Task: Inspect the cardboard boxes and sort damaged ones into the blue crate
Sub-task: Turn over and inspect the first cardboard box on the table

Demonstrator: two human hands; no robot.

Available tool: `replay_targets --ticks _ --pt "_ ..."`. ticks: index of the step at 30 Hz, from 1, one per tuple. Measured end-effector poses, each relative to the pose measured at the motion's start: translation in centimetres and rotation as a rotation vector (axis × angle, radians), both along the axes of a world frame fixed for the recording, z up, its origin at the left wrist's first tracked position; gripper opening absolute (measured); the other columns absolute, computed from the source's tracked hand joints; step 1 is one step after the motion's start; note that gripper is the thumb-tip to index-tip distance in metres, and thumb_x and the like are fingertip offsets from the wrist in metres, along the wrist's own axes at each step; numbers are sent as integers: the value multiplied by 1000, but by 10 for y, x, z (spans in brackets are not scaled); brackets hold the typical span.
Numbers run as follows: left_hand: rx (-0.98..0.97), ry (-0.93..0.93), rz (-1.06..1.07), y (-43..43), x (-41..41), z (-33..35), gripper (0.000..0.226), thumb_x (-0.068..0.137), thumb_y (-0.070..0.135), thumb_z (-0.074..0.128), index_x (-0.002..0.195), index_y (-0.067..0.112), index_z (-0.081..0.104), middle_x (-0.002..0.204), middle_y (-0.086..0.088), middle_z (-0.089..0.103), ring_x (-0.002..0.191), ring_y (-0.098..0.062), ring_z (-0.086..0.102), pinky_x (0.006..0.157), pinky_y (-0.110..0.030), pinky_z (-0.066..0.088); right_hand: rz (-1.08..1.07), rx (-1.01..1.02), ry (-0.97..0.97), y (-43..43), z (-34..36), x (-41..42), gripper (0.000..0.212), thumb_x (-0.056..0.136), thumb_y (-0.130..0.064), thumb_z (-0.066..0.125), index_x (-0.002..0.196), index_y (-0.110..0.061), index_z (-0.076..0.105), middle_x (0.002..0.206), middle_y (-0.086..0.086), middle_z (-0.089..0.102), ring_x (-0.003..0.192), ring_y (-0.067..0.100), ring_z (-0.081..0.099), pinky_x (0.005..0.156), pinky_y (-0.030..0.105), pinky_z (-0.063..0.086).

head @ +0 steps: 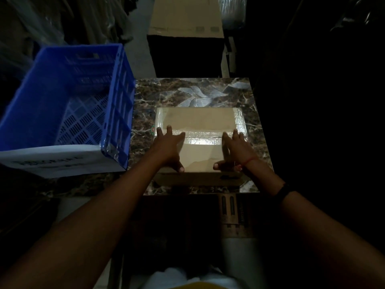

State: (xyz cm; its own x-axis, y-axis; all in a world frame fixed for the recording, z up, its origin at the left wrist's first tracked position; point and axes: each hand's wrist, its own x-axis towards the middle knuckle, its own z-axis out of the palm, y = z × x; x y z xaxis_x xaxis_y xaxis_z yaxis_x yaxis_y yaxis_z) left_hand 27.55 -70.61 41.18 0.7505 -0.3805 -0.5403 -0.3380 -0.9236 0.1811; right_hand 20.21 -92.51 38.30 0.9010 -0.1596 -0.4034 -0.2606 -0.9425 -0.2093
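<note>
A flat brown taped cardboard box lies on the dark marble table. The left hand and right hand rest flat on top, fingers straight and apart. The blue plastic crate stands just left; its white label is too blurry to read.

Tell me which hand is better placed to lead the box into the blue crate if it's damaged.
Probably the left hand: it lies flat on the left half of the box, the side where the blue crate stands. The right hand lies on the right half, farther from it.
</note>
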Motion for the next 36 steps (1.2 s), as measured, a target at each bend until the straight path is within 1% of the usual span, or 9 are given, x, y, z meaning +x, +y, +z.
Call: replay_targets --ticks 6,9,12,15,19,23,28,32,36 --pt "-535 -227 339 58 -37 -61 98 58 83 64 143 37 46 161 -7 19 147 -29 22 115 -52 28 -376 236 -305 -9 -49 -46 126 51 -96 51 149 -25 15 152 21 30 142 37 24 111 52 31" --pt "-772 -225 491 65 -64 -79 76 80 49 74 147 32 42 155 -2 32 138 -22 37 109 -37 38 -439 417 -506 -4 -55 -73 99 66 -71 70 143 -17 38 145 12 43 138 32 33 107 50 38" --pt "-977 -77 575 72 -83 -89 86 75 26 82 148 36 38 146 22 37 135 -7 39 105 -27 41 -384 547 -679 -3 -65 -98 87 69 -35 85 144 -18 43 146 8 44 140 25 36 111 47 37" --pt "-1006 -100 586 77 -80 -99 84 77 -3 76 145 35 44 146 16 44 133 -11 45 108 -35 44 -326 549 -699 -8 -74 -104 92 67 9 73 146 -20 37 146 1 45 133 10 42 110 29 39" --pt "-1004 -110 630 70 -74 -94 87 73 -18 67 142 31 48 142 8 49 126 -13 51 101 -14 43 -360 523 -715 -4 -69 -98 93 63 25 56 143 -19 37 137 3 49 122 9 47 99 4 33" --pt "-987 -138 642 70 -66 -89 82 76 -11 71 140 37 51 135 4 56 118 -15 56 96 -26 51 -377 532 -751 -6 -61 -91 81 63 11 48 140 -14 46 136 3 51 123 14 49 105 20 39" --pt "-952 -337 597 70 -46 -65 58 82 21 75 133 40 52 135 4 56 118 -18 55 96 -40 51 -372 409 -804 -4 -32 -71 67 73 4 69 134 -17 51 130 3 57 116 15 53 100 35 47" --pt "-918 -514 572 62 -34 -36 48 85 40 70 130 36 53 112 -1 66 96 -21 62 79 -42 55 -419 389 -842 -3 10 -56 60 75 -19 80 130 -22 57 119 1 64 99 12 60 85 24 49" --pt "-847 -634 627 54 -22 -15 51 82 59 57 127 33 57 113 -1 68 101 -25 63 81 -44 54 -503 368 -863 -10 39 -42 67 70 -30 84 132 -23 58 118 2 67 102 1 57 81 3 39"
